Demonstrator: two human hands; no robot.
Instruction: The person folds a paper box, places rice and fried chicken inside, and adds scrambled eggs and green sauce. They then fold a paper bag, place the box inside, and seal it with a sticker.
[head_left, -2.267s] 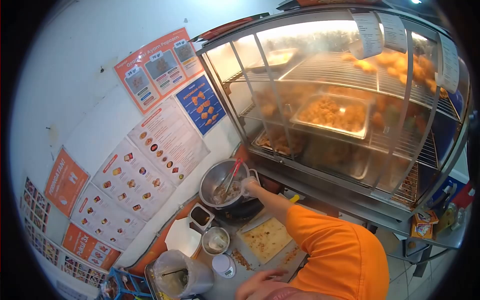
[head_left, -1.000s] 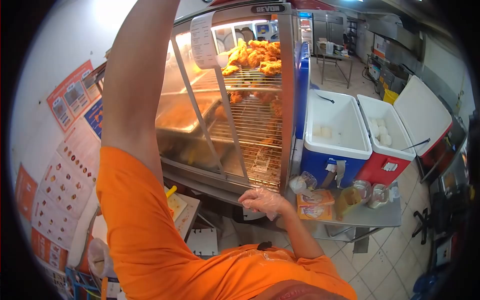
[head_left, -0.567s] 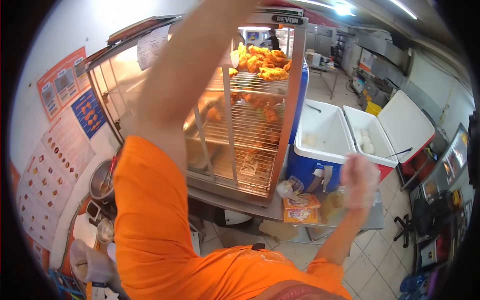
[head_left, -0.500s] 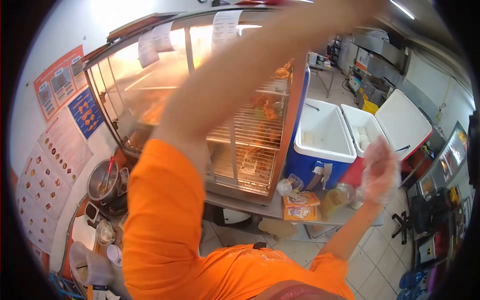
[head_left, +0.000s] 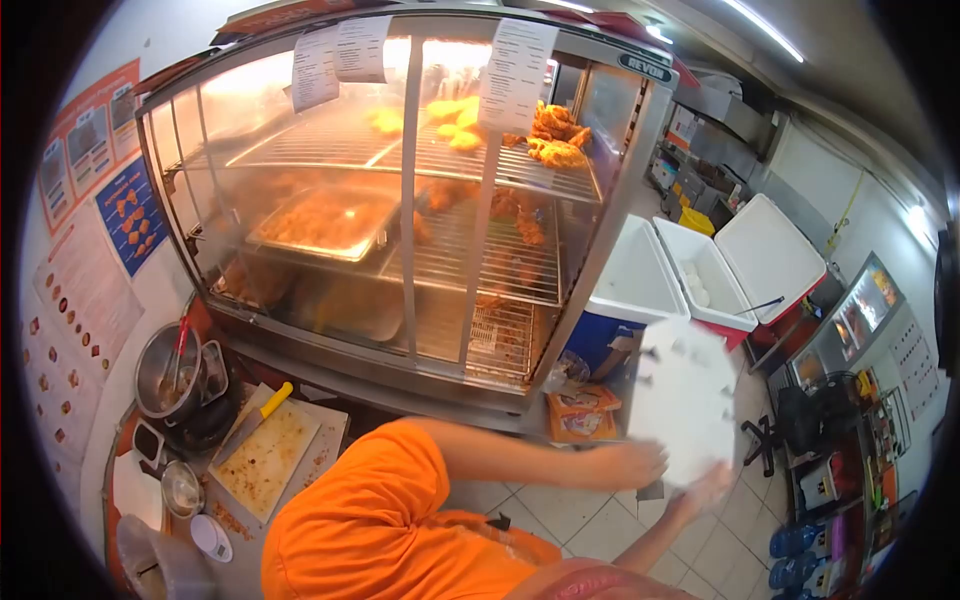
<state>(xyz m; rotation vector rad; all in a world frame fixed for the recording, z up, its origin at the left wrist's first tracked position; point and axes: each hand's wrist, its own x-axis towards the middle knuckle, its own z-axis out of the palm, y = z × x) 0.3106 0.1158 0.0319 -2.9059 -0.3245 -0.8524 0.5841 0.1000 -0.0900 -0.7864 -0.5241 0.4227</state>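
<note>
A flat white sheet (head_left: 683, 395) with dark notches, like an unfolded cardboard box, stands tilted in front of me on the right. My right hand (head_left: 708, 487) grips its lower edge. At its lower left edge my left hand (head_left: 635, 465) is closed, with the fingers curled against the sheet. Behind the sheet is a blue cooler box (head_left: 590, 340) with a white interior, partly covered by it. An orange printed box (head_left: 582, 412) lies left of the sheet, near my left forearm.
A glass food warmer (head_left: 400, 370) holds fried chicken (head_left: 556, 138) on racks. On the left counter lie a yellow-handled knife (head_left: 262, 412), a cutting board (head_left: 275, 455) and a metal bowl (head_left: 165, 370). A red cooler (head_left: 715, 275) with its lid raised stands at the right.
My left arm has come down from high above the warmer to the right front. The white sheet has come into view, held by both hands. The camera view has shifted.
</note>
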